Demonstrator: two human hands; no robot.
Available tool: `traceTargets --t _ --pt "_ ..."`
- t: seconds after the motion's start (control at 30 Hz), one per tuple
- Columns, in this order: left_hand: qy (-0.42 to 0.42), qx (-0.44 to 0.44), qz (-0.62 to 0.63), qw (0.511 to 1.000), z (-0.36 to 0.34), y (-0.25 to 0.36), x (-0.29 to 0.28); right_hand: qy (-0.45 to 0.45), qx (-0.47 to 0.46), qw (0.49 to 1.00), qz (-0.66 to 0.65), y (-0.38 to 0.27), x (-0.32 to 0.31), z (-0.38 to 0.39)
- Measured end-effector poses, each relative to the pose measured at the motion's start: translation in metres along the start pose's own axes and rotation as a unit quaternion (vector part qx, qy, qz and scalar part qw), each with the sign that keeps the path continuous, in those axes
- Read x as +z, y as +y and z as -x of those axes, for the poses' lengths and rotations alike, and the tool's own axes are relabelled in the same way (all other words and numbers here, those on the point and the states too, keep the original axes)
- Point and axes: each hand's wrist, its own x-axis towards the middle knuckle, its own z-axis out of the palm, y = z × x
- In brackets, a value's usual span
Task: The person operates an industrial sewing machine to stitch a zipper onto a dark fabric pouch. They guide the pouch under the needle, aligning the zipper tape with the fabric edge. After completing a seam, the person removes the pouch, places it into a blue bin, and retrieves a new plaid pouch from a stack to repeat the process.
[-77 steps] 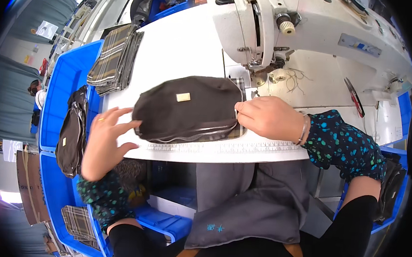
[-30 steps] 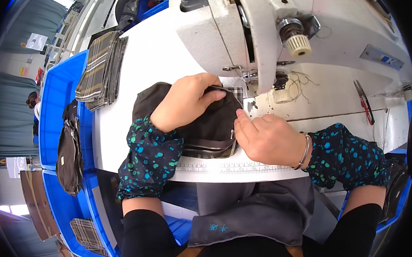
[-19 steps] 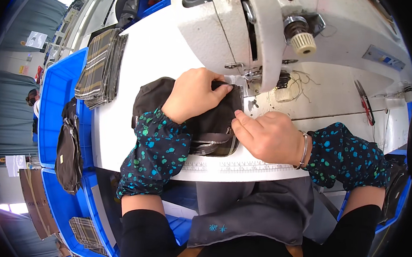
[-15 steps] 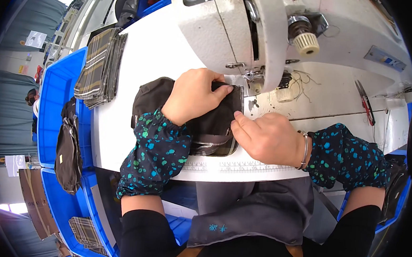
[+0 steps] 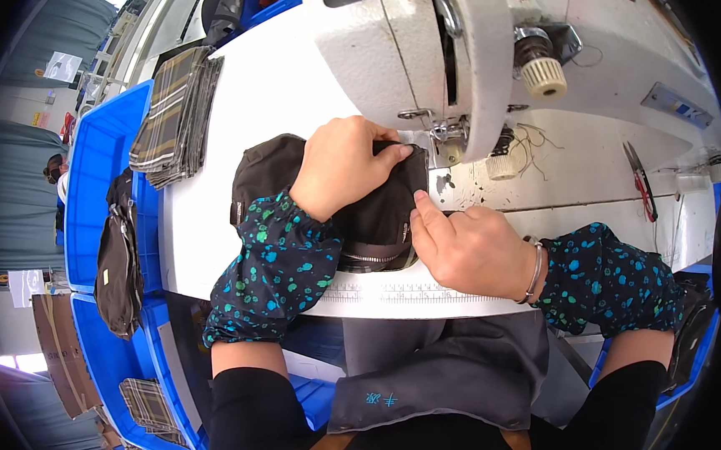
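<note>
Left hand [image 5: 343, 169] presses flat on a dark zippered fabric pouch [image 5: 378, 218]; right hand [image 5: 467, 249] steadies its edge; best kept aligned under the white sewing machine [image 5: 423, 54].

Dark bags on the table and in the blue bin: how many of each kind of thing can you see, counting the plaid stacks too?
Dark bags: 2 (under the hands, in the bin)
Plaid stacks: 2 (on the table, lower bin)
Total: 4

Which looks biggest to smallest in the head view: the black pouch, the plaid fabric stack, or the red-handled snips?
1. Black pouch, though hands cover part of it.
2. Plaid fabric stack, close in size, so unsure.
3. Red-handled snips, clearly smallest.
</note>
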Motion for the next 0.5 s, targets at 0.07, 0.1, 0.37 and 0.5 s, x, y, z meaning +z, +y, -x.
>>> traceTargets --t 0.07,0.1,0.37,0.5 --pt "0.003 -0.004 -0.007 1.0 -0.0004 0.0011 0.0002 0.004 0.003 1.0 0.003 -0.0005 0.0012 0.0006" --pt "0.004 -0.006 -0.01 1.0 -0.0006 0.0011 0.0007 0.001 0.005 1.0 0.003 -0.0005 0.0009 0.0005" --pt "0.042 0.017 -0.027 0.999 -0.0004 0.0039 0.0049 -0.008 0.008 1.0 0.0 -0.0007 -0.0008 0.0002" --pt "0.017 -0.008 0.011 1.0 -0.0009 0.0012 0.0068 -0.007 0.011 1.0 -0.003 -0.0002 -0.0011 0.0001"
